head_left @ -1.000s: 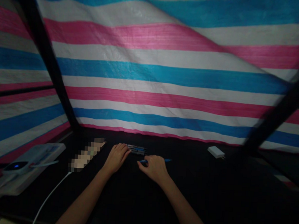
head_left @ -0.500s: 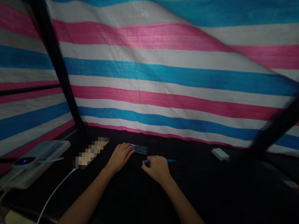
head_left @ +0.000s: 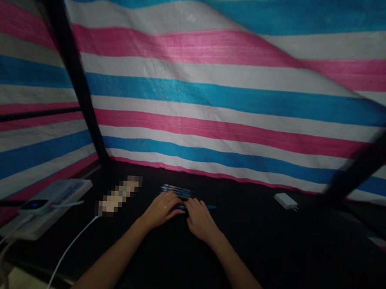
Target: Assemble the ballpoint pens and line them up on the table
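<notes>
Several slim pens point(head_left: 177, 190) lie side by side on the black table point(head_left: 173, 256), just beyond my hands. My left hand point(head_left: 163, 208) rests at their near side, its thumb reaching toward a blue pen point(head_left: 211, 207). That pen lies crosswise in front of the others, partly hidden under my right hand point(head_left: 200, 217). My right hand's fingers are bent over it, close to the left fingertips. Both hands are closed around the blue pen, as far as the dim light shows.
At the left, a white box point(head_left: 61, 202) carries a device with a lit display point(head_left: 34, 205). Beside it lies a blurred-out tan object point(head_left: 119, 196) with a white cable. A white adapter point(head_left: 286, 200) sits at the right. Striped sheeting and dark poles surround the table.
My left hand has moved off the row of pens, toward me and rightward to the blue pen. My right hand and the blue pen have shifted slightly left.
</notes>
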The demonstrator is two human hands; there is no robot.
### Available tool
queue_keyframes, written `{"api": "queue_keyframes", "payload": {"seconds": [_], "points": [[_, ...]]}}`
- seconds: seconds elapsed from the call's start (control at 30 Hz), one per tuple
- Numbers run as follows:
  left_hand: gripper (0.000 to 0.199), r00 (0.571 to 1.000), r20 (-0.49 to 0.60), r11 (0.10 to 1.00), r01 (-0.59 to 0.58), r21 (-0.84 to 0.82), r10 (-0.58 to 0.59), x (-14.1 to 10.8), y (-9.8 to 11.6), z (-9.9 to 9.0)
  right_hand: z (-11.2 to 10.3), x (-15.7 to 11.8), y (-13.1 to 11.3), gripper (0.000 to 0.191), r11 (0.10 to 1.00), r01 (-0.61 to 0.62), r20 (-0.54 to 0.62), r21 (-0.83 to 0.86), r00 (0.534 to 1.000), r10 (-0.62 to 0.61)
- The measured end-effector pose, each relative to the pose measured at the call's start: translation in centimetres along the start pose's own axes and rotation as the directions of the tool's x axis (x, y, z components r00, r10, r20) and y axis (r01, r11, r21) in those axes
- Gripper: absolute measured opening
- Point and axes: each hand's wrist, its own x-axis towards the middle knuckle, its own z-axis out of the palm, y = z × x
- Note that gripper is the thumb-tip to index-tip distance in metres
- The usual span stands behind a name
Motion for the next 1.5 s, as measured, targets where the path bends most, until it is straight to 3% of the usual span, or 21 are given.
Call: {"api": "queue_keyframes", "payload": {"seconds": [0.17,0.27,0.43,0.5,0.6,0.77,1.0,1.27,1.5], "points": [[0.018,0.998,0.06,0.998,-0.028,0.056,0.024,0.2,-0.3,0.9,0.8,0.2,0.0,0.061,0.985,0.079,-0.04,0.151,0.996,-0.074],[0.014,0.996,0.09,0.994,-0.005,0.113,-0.006,0.2,-1.3,0.7,0.4,0.3,0.1,0.067,0.99,0.105,-0.084,0.094,0.992,-0.098],[0.017,0.993,0.073,0.988,0.087,0.126,-0.097,0.0,-1.7,0.0,-0.3,0.5,0.6,0.045,0.989,0.007,-0.1,-0.15,0.995,-0.022],[0.018,0.994,0.058,0.991,0.084,0.102,-0.09,0.1,-1.2,0.0,-0.2,0.6,1.0,0.031,0.975,-0.06,-0.097,-0.215,0.995,0.04],[0.017,0.992,0.117,0.995,0.025,0.101,-0.037,0.1,-0.7,0.4,0.0,0.7,1.4,0.021,0.97,-0.078,-0.087,-0.229,0.994,0.06],[0.009,0.984,0.167,0.981,0.034,0.189,-0.066,0.2,-1.5,0.9,-0.4,0.7,1.2,0.03,0.991,-0.004,-0.08,-0.136,0.997,-0.007],[0.015,0.971,0.043,0.934,0.212,0.287,-0.233,0.0,-2.5,-0.1,-1.8,0.7,0.3,0.03,0.993,-0.006,-0.09,-0.114,0.996,-0.004],[0.014,0.985,-0.027,0.963,0.174,0.204,-0.172,0.0,-1.9,-0.4,-1.8,0.6,0.3,0.023,0.987,-0.009,-0.047,-0.162,0.999,0.001],[0.026,0.984,0.05,0.952,0.149,0.267,-0.168,-0.2,-2.4,-0.1,-1.8,0.5,0.5,0.019,0.985,0.002,-0.008,-0.17,1.0,-0.004]]}}
